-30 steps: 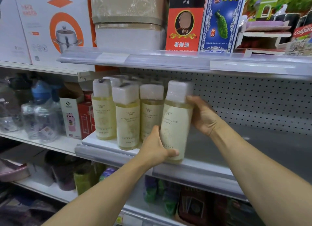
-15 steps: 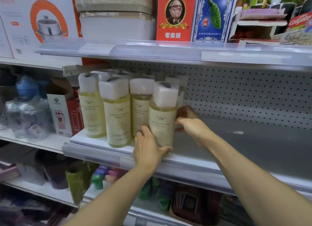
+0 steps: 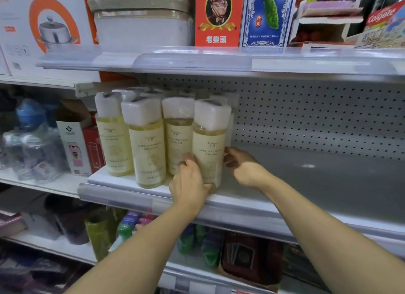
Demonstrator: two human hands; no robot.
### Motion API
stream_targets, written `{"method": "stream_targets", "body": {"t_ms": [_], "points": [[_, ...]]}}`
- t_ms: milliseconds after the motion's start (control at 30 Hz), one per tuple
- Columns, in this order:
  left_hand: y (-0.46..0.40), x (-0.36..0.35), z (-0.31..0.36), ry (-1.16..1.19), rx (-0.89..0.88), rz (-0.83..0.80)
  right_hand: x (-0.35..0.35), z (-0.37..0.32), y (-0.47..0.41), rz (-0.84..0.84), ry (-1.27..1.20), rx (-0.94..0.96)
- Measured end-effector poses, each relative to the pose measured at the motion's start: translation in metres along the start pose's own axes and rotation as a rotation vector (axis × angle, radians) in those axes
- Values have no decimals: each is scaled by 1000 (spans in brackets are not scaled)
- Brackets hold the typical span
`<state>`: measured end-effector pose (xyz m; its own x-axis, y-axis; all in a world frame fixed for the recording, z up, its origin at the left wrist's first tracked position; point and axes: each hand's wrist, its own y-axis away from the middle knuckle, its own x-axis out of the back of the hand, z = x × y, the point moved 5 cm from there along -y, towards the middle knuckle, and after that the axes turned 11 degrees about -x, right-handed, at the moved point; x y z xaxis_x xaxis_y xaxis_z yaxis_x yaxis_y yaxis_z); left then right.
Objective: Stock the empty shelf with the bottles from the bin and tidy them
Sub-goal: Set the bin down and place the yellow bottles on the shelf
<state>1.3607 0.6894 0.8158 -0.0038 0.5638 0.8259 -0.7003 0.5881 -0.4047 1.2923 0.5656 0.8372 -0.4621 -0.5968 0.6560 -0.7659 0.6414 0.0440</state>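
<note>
Several pale-yellow bottles (image 3: 147, 149) with wrapped white caps stand in rows at the left end of the grey shelf (image 3: 328, 179). The rightmost front bottle (image 3: 209, 144) stands upright near the shelf's front edge. My left hand (image 3: 189, 184) grips its lower part from the front, thumb under its right side. My right hand (image 3: 245, 168) holds its right side with curled fingers, the fingertips against the label's edge. The bin is out of view.
The shelf's right part is bare metal with a pegboard back (image 3: 317, 118). An upper shelf rail (image 3: 219, 59) hangs close above the caps, with boxes on it. Boxes (image 3: 74, 138) and clear wrapped items (image 3: 32, 144) fill the shelf to the left. A lower shelf holds packets.
The bottle came down from a tilted, lifted pose onto the shelf beside the front row. My right hand slid from behind its upper half to its lower right side.
</note>
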Motion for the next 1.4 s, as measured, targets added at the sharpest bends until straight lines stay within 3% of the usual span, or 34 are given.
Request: {"method": "stream_targets", "body": {"t_ms": [100,300,600,767,1067,1400], "points": [[-6,-3,3,6,20,0,3,5,10,47,170,-24],[3,1,-4,-67,-53,-66,5,15,44,142,193,7],[66,34,-35,-39,-190,-74,-33,5,113,141,335,61],[120,21,-73,18,-172,-212,-93,18,151,28,348,19],[227,-50,-161,61,11,-579,-208,98,194,-239,412,-165],[326,-143,-233,158,343,-733,-305,211,211,-492,392,-322]]}}
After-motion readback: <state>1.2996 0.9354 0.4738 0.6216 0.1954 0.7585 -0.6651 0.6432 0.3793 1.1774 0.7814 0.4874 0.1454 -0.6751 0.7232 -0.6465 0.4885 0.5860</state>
